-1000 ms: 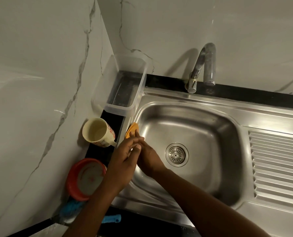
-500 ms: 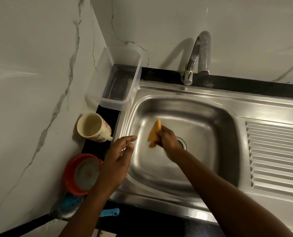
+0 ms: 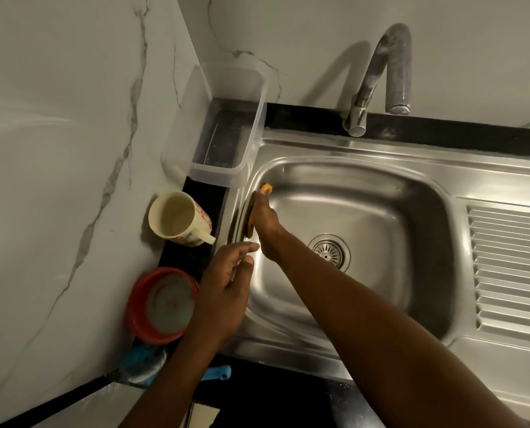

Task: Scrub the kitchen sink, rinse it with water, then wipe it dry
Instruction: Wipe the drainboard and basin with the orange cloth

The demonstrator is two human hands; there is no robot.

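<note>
Our right hand (image 3: 265, 220) is down in the sink (image 3: 381, 149), pressing the orange sponge (image 3: 266, 189) flat against the left wall of the basin, close to the far left corner. The fingers (image 3: 260, 200) lie along the sponge, and only its tip shows past them. We cannot tell whether they grip it or only push it. Our left hand (image 3: 223, 291) hovers over the sink's left rim, fingers released and loosely spread, holding nothing. The drain (image 3: 330, 251) sits in the basin floor just right of our right forearm, and the tap (image 3: 381, 69) stands behind the basin. On the dark surface (image 3: 474, 134) to the left are a clear plastic tub (image 3: 226, 177), a cream mug (image 3: 177, 219) lying on its side, a red bowl (image 3: 140, 307) and a blue brush (image 3: 217, 372).
</note>
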